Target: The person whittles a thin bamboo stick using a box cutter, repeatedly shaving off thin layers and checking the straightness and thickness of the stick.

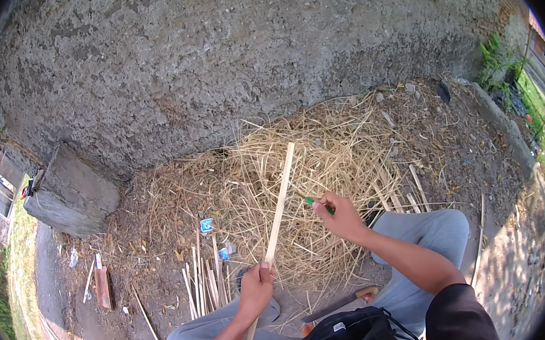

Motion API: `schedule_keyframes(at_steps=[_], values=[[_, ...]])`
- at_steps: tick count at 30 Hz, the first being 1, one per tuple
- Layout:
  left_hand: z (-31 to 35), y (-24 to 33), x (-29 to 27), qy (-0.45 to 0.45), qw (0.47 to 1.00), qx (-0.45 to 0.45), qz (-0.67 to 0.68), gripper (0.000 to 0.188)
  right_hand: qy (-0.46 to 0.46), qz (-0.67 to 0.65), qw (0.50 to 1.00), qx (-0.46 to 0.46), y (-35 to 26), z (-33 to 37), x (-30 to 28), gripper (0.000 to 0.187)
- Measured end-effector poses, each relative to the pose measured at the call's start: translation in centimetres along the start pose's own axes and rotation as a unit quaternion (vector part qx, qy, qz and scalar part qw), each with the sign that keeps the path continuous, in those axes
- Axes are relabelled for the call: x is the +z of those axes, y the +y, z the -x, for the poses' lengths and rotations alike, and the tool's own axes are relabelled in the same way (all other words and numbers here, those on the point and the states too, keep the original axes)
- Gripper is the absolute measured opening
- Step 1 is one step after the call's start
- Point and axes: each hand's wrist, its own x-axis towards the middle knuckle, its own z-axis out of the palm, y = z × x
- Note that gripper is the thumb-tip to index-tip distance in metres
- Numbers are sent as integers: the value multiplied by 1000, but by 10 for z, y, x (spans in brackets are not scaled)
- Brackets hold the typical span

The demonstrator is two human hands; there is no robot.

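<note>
- Pale strip (pixel 281 195) slants up over the straw pile (pixel 343 153), upper end above the pile's middle, lower end running back past its near-left edge.
- Left hand (pixel 256 291), near-left of the pile, is closed round the strip low down; the long upper part looks unsupported.
- Right hand (pixel 341 217), over the pile's right part, has fingers curled tight on a green-handled tool (pixel 309 200); its tip looks apart from the strip (blade too small to judge).
- Risk: strip could twist or whip, since one low grip seems to be its only hold.
- Risk: if the tool is sharp, a slip toward the body could reach the left hand or the right leg (pixel 422 226), just near-right of the pile.
- Risk: a wooden-handled long blade (pixel 333 307) lies on the pile's near side, between the legs; shifting a leg could nudge it.
- Edges: wall (pixel 242 55) rises behind the pile, so pushing the strip far forward may hit it.
- Left of the pile, upright strips (pixel 202 281) crowd the left hand's sideways room.
- Roomiest: the air above the pile, between both hands.
</note>
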Motion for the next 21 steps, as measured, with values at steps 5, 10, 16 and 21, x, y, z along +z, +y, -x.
schedule_keyframes(at_steps=[5, 10, 16, 21], values=[[5, 12, 8, 32, 995, 53, -80, 36, -85, 5, 991, -107, -57, 48, 10, 20], [17, 18, 12, 37, 989, 84, -119, 35, -75, 109, 984, -121, -48, 36, 6, 22], [27, 46, 8, 13, 994, 20, -110, 31, 55, 109, 981, -153, -30, 3, 5, 17], [34, 31, 9, -32, 991, 43, -123, 33, 26, 184, 977, -104, -4, -26, -22, 18]])
